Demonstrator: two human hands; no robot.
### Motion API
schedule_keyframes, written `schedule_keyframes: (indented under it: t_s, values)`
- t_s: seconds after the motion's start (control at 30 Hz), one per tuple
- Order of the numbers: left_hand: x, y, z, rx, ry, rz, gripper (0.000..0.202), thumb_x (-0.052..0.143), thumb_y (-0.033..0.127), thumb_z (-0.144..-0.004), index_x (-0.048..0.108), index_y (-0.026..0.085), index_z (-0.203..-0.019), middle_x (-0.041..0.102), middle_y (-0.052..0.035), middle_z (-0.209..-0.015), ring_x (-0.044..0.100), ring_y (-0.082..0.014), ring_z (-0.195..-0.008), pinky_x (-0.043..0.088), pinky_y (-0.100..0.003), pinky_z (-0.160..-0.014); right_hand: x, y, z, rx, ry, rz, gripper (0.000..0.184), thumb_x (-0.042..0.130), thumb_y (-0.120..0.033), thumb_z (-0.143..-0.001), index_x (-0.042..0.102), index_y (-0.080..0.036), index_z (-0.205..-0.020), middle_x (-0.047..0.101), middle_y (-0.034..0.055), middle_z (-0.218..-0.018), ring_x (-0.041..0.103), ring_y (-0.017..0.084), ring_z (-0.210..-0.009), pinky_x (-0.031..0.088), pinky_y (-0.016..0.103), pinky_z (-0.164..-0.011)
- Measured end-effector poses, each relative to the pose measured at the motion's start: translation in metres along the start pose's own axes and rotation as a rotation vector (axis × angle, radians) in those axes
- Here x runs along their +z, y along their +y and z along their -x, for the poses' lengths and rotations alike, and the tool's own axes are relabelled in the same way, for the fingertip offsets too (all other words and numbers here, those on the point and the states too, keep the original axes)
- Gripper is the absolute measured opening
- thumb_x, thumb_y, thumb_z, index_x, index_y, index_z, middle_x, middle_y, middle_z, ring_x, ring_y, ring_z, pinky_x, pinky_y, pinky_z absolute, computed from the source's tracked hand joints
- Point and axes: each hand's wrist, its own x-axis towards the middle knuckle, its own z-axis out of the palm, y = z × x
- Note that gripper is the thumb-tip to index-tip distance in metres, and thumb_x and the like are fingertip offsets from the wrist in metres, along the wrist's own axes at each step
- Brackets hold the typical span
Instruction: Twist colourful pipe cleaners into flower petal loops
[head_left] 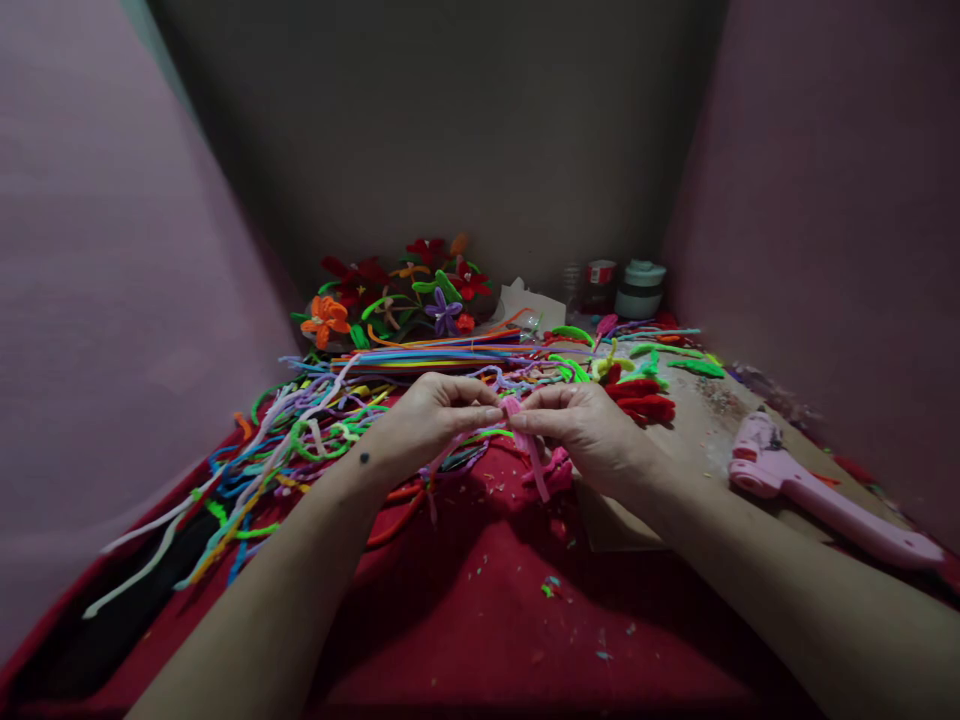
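Between my two hands is a pink pipe cleaner (537,466), bent near its top, with one end hanging down over the red cloth. My left hand (442,415) pinches it from the left with thumb and forefinger. From the right, my right hand (574,420) pinches the same piece near the bend. The fingertips of both hands almost meet and hide part of the fold. Just below my right hand lies a darker pink fuzzy piece (556,468). Behind the hands, straight pipe cleaners (435,358) in several colours lie in a bundle.
Loose, tangled pipe cleaners (300,440) cover the left side. Finished fuzzy flowers (446,312) stand at the back. A pink glue gun (832,505) rests on the cardboard (694,410) at right, near red fuzzy pieces (637,398). A pale green lidded jar (641,288) stands behind; scraps dot the red cloth (465,620).
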Motion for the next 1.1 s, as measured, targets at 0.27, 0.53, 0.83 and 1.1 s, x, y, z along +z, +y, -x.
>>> schedule_keyframes:
  t_s: [0.27,0.53,0.83,1.1]
  values:
    - [0.014,-0.010,-0.002,-0.162,-0.022,0.410,0.020,0.066,0.029,-0.068,0.052,0.014,-0.070,0.051,0.0043,-0.051,0.042,-0.0047,-0.038,0.029,-0.015,-0.033,-0.002,0.008,-0.006,-0.050,0.078,-0.025,0.016,0.067,-0.026,-0.064,0.060,-0.014,-0.056,0.052,-0.0023,-0.048,0.042,0.007,-0.042,0.031,0.023,-0.044]
    - [0.025,-0.002,-0.001,-0.098,0.085,0.087,0.013,0.055,0.026,-0.076,0.050,0.015,-0.071,0.048,0.0065,-0.047,0.040,-0.0040,-0.034,0.028,-0.014,-0.032,0.001,0.008,-0.004,-0.030,0.067,0.190,0.010,0.062,-0.022,-0.060,0.061,-0.014,-0.055,0.050,-0.0024,-0.046,0.041,0.007,-0.042,0.030,0.023,-0.044]
    - [0.027,-0.007,-0.003,-0.074,0.141,-0.323,0.012,0.048,0.026,-0.073,0.049,0.016,-0.067,0.047,0.0045,-0.047,0.041,-0.0065,-0.039,0.028,-0.017,-0.037,0.003,0.013,-0.005,0.007,0.126,0.290,0.012,0.059,-0.024,-0.062,0.057,-0.014,-0.056,0.048,-0.0024,-0.048,0.038,0.007,-0.044,0.030,0.023,-0.043]
    - [0.023,-0.010,-0.004,-0.050,0.094,-0.218,0.012,0.051,0.026,-0.072,0.050,0.016,-0.066,0.046,0.0055,-0.047,0.037,-0.0047,-0.038,0.025,-0.015,-0.037,0.002,0.012,-0.004,0.108,0.039,0.138,0.009,0.063,-0.020,-0.059,0.057,-0.014,-0.056,0.049,-0.0028,-0.048,0.040,0.007,-0.042,0.031,0.021,-0.041]
